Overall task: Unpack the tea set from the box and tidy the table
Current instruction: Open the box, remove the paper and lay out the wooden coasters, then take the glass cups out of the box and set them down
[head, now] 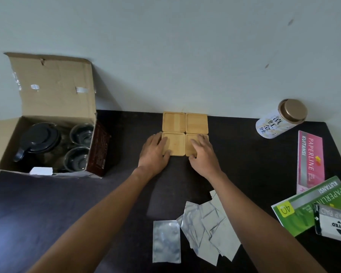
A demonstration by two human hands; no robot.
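Observation:
Several square wooden coasters (196, 123) lie in a two-by-two block against the wall on the dark table (67, 203). My left hand (155, 152) rests flat on the near-left coaster (175, 144), fingers spread. On the near-right coaster (190, 148) lies my right hand (203, 154), fingers also apart. At the far left stands the open cardboard box (53, 91). Inside it are a glass teapot with a black lid (37, 138) and two glass cups (82, 133) (77, 159).
Silver foil sachets (201, 229) lie scattered near the front edge. A white tea canister with a gold lid (280, 119) stands back right. Pink (310, 158) and green (311, 205) receipt books and a stamp pad box (335, 223) sit at the right edge.

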